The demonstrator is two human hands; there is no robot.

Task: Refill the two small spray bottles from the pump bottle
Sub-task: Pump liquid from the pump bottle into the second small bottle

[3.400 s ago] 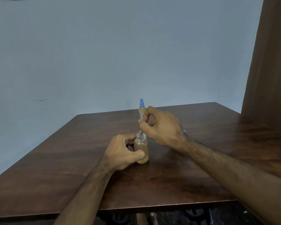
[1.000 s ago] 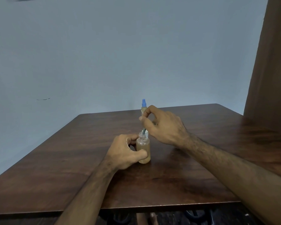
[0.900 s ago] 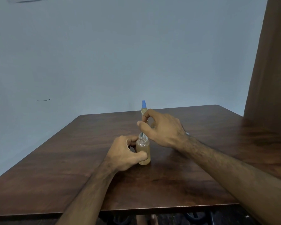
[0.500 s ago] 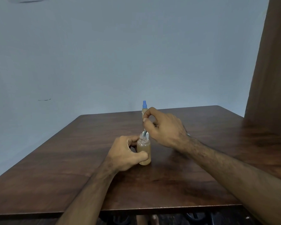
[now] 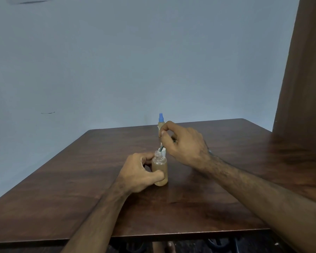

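Spray bottle (image 5: 159, 168), cap off and full of amber liquid, stands mid-desk (image 5: 66, 189) with the left hand (image 5: 138, 173) wrapped round it. Right hand (image 5: 183, 143) pinches a thin tube thing (image 5: 162, 148) over its neck. Blue-capped bottle (image 5: 161, 119) sits at 12 o'clock behind.

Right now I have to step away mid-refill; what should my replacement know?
Left hand grips the open amber bottle, upright on the table.
Right hand pinches a thin pale piece with a dark tube at the bottle's threaded mouth; what it belongs to I cannot tell.
A blue-capped bottle stands behind the right hand, capped.
Done: the held bottle has no cap and shows amber liquid.
Left: finish at the mouth, close it; whether the other bottle needs filling is unclear. No pump bottle is recognisable.
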